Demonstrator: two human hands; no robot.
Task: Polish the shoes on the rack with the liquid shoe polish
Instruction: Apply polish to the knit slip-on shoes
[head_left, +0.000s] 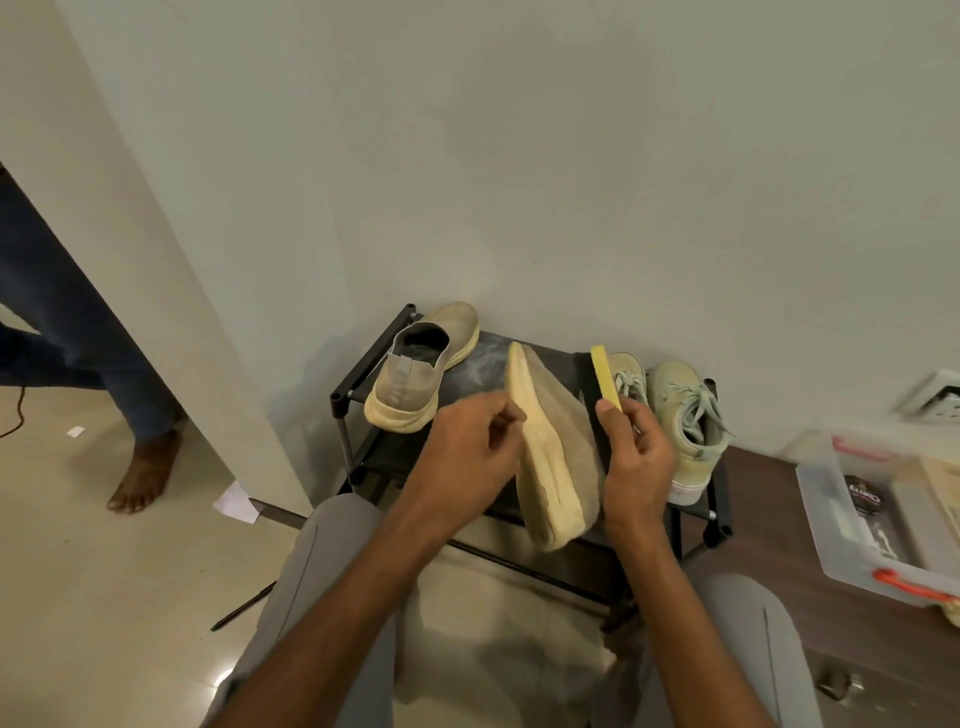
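While left hand (467, 447) grips shoe (556, 457), right hand (636, 457) holds brush (607, 378)

Dim, flat indoor light with a greenish-grey cast; source can't be told. Soft shadow on the wall (519, 156) left of the shoe rack (358, 374), and a darker patch on the floor (104, 571) between the knees. 1 small bright glare spot on the glossy floor near the bottom left. Strong wide-angle bending at the edges: wall corner leans, plastic box (852, 551) at right is stretched and smeared. Centre fairly sharp, slight softness on both hands.
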